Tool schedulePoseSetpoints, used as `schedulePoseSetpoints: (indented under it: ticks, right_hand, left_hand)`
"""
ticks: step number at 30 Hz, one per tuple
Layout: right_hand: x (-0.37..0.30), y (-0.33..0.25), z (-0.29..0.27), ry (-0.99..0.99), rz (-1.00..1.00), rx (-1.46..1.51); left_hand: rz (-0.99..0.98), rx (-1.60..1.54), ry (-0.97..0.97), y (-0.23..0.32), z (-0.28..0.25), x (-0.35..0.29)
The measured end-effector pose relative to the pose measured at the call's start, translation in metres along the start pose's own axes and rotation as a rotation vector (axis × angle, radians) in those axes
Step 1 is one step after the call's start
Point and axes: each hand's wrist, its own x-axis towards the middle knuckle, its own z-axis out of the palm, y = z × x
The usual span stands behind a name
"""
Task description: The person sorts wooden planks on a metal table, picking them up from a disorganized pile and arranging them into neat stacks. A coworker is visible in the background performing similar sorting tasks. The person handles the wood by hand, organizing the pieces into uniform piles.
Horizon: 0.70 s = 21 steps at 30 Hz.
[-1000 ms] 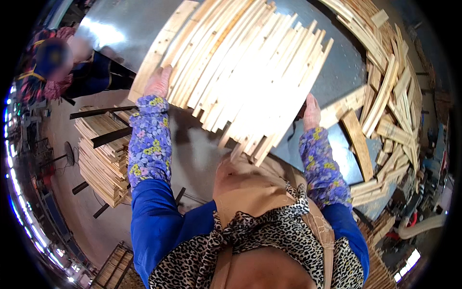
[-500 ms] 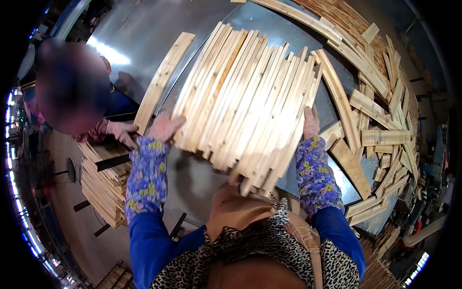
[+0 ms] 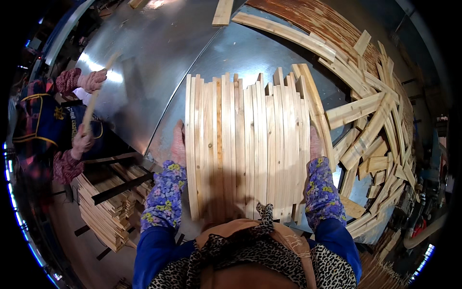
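Note:
A wide row of pale wooden strips (image 3: 245, 149), standing side by side, lies on the metal table in front of me, close against my body. Their far ends are uneven. My left hand (image 3: 178, 143) presses flat against the row's left side. From the opposite side my right hand (image 3: 315, 142) bears on the outermost strip, so the row is squeezed between both palms. Most of the fingers are hidden along the sides of the wood. A curved-looking board (image 3: 313, 108) lies just right of the row, near my right hand.
Scrap boards and offcuts (image 3: 370, 149) are heaped on the right. A co-worker's gloved hands (image 3: 91, 81) hold a wooden strip (image 3: 90, 108) at the left, above a stack of strips (image 3: 103, 212) on dark metal arms (image 3: 122, 187). The metal table (image 3: 149, 53) extends ahead.
The row of strips has turned from slanting to nearly straight and come nearer to me, my hands still at its sides. The co-worker has lifted a strip off the table.

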Motion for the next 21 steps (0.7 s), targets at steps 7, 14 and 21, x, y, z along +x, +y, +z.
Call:
schedulePoseSetpoints:
  ticks: [7, 14, 21]
  right_hand:
    - [-0.049, -0.064, 0.054, 0.071, 0.215, -0.076]
    - [-0.013, -0.047, -0.004, -0.089, 0.158, 0.077]
    - [-0.067, -0.155, 0.066, -0.567, 0.053, 0.346]
  left_hand:
    - [-0.27, -0.405, -0.12, 0.01, -0.001, 0.022]
    - [-0.228, -0.5, -0.243, 0.004, 0.004, 0.043]
    - [-0.032, -0.533, -0.411, 0.098, -0.011, 0.068]
